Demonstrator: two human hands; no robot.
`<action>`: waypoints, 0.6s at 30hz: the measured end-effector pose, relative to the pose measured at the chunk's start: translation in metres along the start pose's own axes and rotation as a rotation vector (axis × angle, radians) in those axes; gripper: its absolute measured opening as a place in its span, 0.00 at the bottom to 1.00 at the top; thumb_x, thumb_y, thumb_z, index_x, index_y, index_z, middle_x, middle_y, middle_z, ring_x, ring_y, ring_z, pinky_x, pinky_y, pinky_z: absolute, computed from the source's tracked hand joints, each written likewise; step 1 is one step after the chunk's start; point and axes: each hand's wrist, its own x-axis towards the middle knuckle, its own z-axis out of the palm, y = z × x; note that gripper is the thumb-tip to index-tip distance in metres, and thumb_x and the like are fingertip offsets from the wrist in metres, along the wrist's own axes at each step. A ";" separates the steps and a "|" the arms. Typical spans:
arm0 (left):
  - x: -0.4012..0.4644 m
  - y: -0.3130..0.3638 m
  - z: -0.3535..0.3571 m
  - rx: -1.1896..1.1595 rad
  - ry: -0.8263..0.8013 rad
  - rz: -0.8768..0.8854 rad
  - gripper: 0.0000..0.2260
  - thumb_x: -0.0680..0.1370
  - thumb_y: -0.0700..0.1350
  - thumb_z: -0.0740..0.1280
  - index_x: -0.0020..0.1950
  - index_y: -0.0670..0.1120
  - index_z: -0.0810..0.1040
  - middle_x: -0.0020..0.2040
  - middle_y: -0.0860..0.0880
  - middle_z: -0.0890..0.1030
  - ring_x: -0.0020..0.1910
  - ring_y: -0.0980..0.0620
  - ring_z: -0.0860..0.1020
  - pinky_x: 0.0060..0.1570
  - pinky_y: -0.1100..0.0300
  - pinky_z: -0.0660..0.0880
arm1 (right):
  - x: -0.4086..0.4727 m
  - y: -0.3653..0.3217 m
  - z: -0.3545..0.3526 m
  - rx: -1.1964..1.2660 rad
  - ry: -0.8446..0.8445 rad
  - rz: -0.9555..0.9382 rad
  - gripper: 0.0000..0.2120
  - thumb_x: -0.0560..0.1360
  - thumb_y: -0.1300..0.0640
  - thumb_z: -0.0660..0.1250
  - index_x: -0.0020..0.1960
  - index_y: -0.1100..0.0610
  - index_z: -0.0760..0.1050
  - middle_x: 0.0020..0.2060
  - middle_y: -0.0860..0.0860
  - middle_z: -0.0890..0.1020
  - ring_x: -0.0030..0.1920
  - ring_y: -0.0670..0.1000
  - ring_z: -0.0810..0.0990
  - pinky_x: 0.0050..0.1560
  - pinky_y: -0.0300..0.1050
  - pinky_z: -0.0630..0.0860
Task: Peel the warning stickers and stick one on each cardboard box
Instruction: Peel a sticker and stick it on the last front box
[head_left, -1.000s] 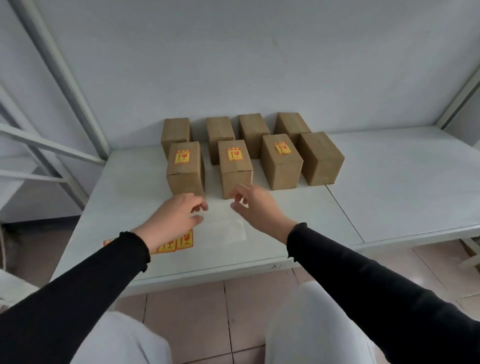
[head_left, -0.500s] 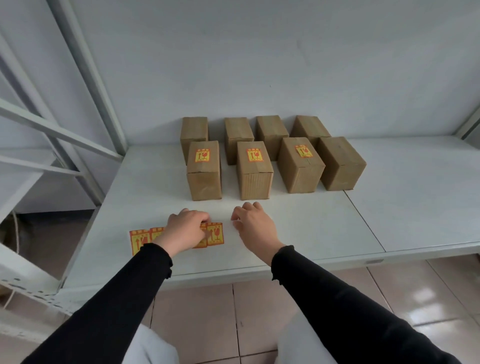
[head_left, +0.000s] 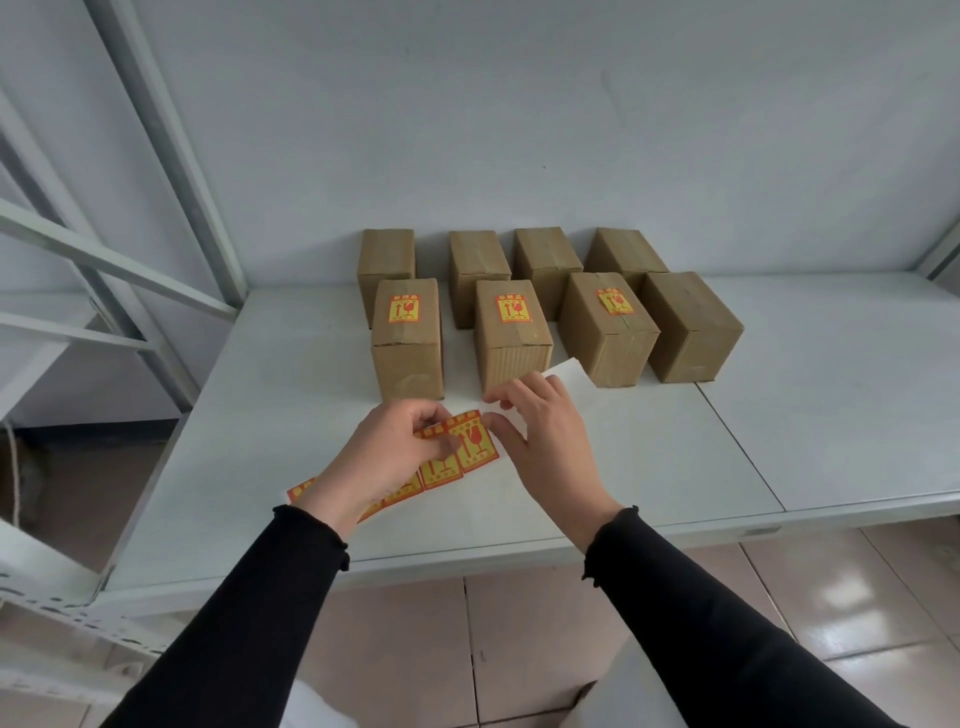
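Your left hand (head_left: 387, 457) pinching the sticker strip (head_left: 452, 457), your right hand (head_left: 545, 441) holding its white backing (head_left: 566, 376), boxes (head_left: 511, 332) just beyond your hands

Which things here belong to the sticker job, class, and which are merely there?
In the job:
- sticker strip, held by left hand and right hand
- eight cardboard boxes; three labelled, e.g. front-left box
- unlabelled front-right box

Merely there:
- white shelf
- metal rack frame
- tiled floor
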 end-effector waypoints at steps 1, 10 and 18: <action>-0.001 0.001 -0.001 -0.013 -0.006 -0.001 0.02 0.76 0.50 0.74 0.46 0.54 0.84 0.41 0.57 0.86 0.39 0.58 0.84 0.46 0.54 0.82 | 0.000 -0.001 0.000 -0.010 0.003 -0.010 0.06 0.79 0.50 0.67 0.53 0.50 0.80 0.48 0.44 0.77 0.51 0.45 0.72 0.48 0.37 0.74; -0.002 0.002 -0.007 -0.049 -0.020 -0.011 0.02 0.78 0.46 0.71 0.49 0.52 0.82 0.44 0.55 0.86 0.42 0.56 0.84 0.44 0.58 0.80 | 0.001 -0.001 0.000 -0.089 0.013 -0.066 0.05 0.80 0.47 0.65 0.46 0.46 0.78 0.42 0.40 0.78 0.46 0.45 0.74 0.42 0.40 0.75; 0.006 -0.001 -0.008 -0.105 -0.074 -0.075 0.03 0.78 0.42 0.71 0.52 0.46 0.83 0.43 0.51 0.87 0.37 0.58 0.84 0.37 0.66 0.77 | -0.001 0.003 0.005 0.081 -0.048 -0.022 0.07 0.80 0.54 0.66 0.43 0.48 0.74 0.41 0.40 0.77 0.44 0.44 0.74 0.40 0.41 0.76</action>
